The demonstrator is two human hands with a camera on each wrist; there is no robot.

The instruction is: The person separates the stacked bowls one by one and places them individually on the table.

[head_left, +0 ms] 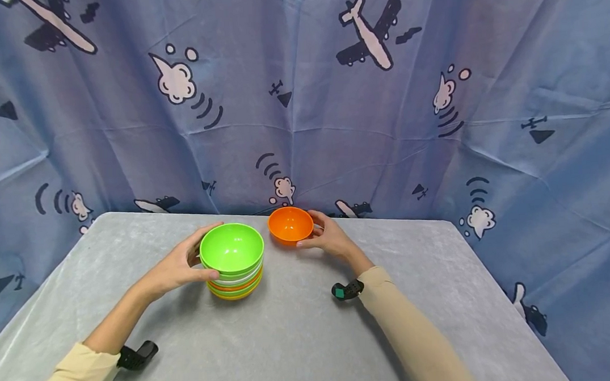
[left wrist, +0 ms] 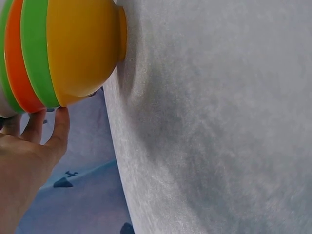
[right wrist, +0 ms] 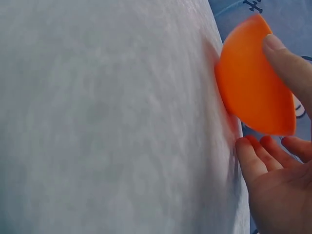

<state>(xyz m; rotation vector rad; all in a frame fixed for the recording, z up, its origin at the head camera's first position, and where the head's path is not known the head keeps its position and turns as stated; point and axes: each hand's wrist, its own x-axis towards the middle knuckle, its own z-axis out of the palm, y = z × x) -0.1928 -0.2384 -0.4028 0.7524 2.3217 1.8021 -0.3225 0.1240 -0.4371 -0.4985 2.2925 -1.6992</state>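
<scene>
A stack of nested bowls (head_left: 232, 250) stands on the grey table left of the middle, a bright green one on top with white, orange and green rims below. The yellow bowl (left wrist: 85, 48) is at the bottom. My left hand (head_left: 174, 268) holds the stack from its left side, thumb across the front and fingers behind. To the stack's right and farther back, a single small orange bowl (head_left: 289, 226) stands upright near the far edge. My right hand (head_left: 333, 240) holds its right side between thumb and fingers; in the right wrist view the thumb (right wrist: 275, 46) overlaps the bowl's wall.
Grey cloth covers the table (head_left: 291, 339), whose far edge runs just behind the orange bowl. A blue curtain (head_left: 301, 100) printed with airplanes hangs behind it. Black wrist cameras sit on both forearms, the left one (head_left: 137, 356) close over the table.
</scene>
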